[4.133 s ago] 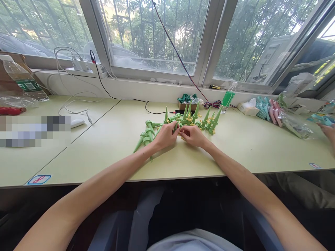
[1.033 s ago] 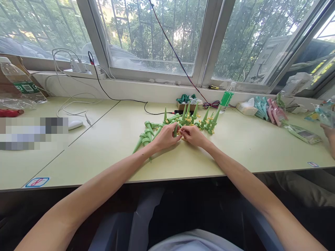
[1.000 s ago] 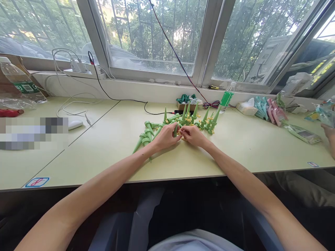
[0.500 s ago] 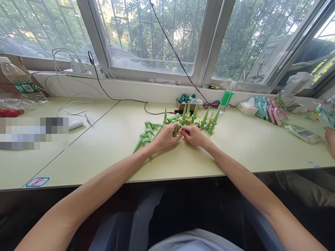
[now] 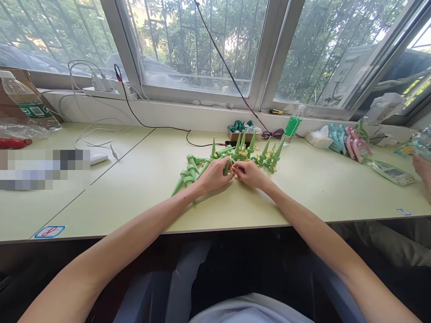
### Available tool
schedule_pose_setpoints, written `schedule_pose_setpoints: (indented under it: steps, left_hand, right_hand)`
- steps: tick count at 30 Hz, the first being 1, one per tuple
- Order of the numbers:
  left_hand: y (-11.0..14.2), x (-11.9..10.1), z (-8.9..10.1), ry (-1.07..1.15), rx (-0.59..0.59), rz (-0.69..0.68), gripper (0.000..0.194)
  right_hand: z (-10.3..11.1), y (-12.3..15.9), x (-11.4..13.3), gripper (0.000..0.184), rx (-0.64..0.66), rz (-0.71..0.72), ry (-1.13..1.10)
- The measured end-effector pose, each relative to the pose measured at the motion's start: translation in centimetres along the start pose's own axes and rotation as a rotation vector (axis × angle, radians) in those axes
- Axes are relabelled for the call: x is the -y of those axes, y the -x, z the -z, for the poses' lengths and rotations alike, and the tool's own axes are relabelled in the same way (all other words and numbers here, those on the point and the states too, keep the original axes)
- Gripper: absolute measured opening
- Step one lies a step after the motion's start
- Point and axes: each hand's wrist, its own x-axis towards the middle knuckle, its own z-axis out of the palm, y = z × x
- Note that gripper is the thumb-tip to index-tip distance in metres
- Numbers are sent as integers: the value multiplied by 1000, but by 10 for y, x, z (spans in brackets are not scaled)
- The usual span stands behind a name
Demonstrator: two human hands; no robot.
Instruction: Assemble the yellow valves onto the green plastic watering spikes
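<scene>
My left hand point(image 5: 215, 174) is closed around a green plastic watering spike point(image 5: 226, 167), whose tip pokes up between thumb and fingers. My right hand point(image 5: 249, 173) meets it with its fingertips pinched at the spike's side, where a bit of yellow shows; the fingers hide most of that small part. Green spikes without visible yellow parts point(image 5: 187, 178) lie in a pile to the left of my left hand. Beyond my right hand, several spikes with yellow valves point(image 5: 275, 158) stand point up on the table.
The pale table point(image 5: 323, 197) runs along a window. At its back stand a green-labelled bottle point(image 5: 292, 126), a small box point(image 5: 245, 133) and a tissue pack point(image 5: 319, 137). Pink and teal packaged items point(image 5: 353, 142) lie right, near another person's hand point(image 5: 423, 172). White cables point(image 5: 90, 137) lie left.
My hands keep the same grip on the spike, with hardly any movement. The view has shifted slightly, and the other person's hand at the right edge has moved a little.
</scene>
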Motion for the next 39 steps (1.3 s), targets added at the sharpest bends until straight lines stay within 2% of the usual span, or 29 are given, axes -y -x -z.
schedule_pose_setpoints:
  steps: [39]
  left_hand:
    - [0, -1, 0, 2, 8, -18, 13]
  right_hand:
    - [1, 0, 1, 25, 8, -11, 11]
